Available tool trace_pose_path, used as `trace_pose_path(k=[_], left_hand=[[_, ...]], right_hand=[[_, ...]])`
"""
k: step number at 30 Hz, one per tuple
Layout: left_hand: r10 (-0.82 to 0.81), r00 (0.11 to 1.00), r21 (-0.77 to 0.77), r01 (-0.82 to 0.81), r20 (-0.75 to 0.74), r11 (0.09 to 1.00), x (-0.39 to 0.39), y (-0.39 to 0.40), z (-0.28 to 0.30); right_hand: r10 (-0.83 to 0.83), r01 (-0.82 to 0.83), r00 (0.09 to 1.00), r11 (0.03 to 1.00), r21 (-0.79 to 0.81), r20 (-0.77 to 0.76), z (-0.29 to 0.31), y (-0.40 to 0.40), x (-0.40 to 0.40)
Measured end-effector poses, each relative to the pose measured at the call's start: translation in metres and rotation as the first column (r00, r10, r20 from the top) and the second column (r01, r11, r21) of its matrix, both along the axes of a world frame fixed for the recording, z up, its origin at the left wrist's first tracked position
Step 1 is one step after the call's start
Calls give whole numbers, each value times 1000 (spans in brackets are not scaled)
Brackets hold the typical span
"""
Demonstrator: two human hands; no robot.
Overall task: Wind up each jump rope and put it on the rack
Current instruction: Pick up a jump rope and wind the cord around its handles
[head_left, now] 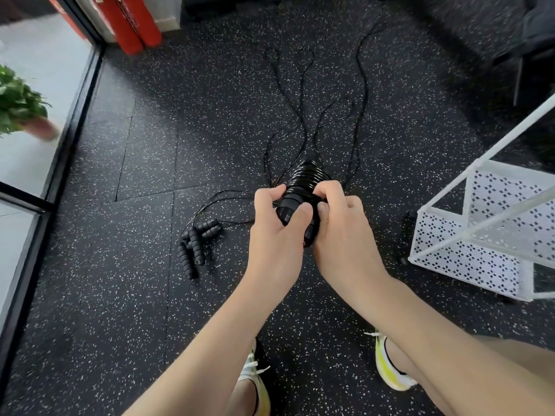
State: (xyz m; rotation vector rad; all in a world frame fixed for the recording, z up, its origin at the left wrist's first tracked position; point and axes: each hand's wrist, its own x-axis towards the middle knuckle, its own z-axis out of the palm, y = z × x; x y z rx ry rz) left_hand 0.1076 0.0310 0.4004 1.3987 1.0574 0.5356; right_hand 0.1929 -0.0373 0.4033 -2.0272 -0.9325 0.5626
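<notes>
Both forearms reach in from the lower edge, over two feet in white and yellow trainers (pixel 390 367). One wound jump rope (pixel 303 187) is held between the hands above the floor: a black bundle with glossy cord wrapped in tight, close coils round its ribbed handles. Left hand (pixel 276 223) grips the near end of the bundle, thumb across the handle, fingers curled behind. Right hand (pixel 339 223) clamps the bundle's right side, thumb pressed on the front, fingers curled over the coils.

Loose black cords (pixel 300 100) trail from the bundle's far end across the floor in long loops; the number of ropes they belong to cannot be told. Four ribbed black handles (pixel 195 247) lie in a cluster on the floor to the left of the hands, cords running from them.

One white rack (pixel 468 253) with perforated panels stands on the floor to the right, near the right hand but apart from it. Black speckled rubber flooring (pixel 120 310) covers the area. One potted plant (pixel 21 106) stands at far left; red cylinders (pixel 132 25) stand at the top left.
</notes>
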Motion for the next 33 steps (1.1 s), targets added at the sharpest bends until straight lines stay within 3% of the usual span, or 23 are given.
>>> trace_pose_path(k=[6,11,20,26,30,33], left_hand=[[-1,1000,-2,1,18,1000,3,-1,5],[94,991,-143,-80,96,987,-1,10,13],[157,962,-278,-90,226,956,-6,8,12],[172,949,-344,-74,264,936,-4,10,13],[210,929,-385,-81,305,920,-8,18,18],[208,921,-376,-74,328,924,-8,19,18]], right_hand=[[-63,61,996,997,40,59,-8,0,0],[-16,-18,982,984,175,189,-9,1,7],[118,-136,976,987,86,181,-3,1,20],[16,-23,994,998,54,110,3,4,19],[151,-139,968,988,70,-199,16,2,37],[184,-165,954,981,100,-237,16,1,44]])
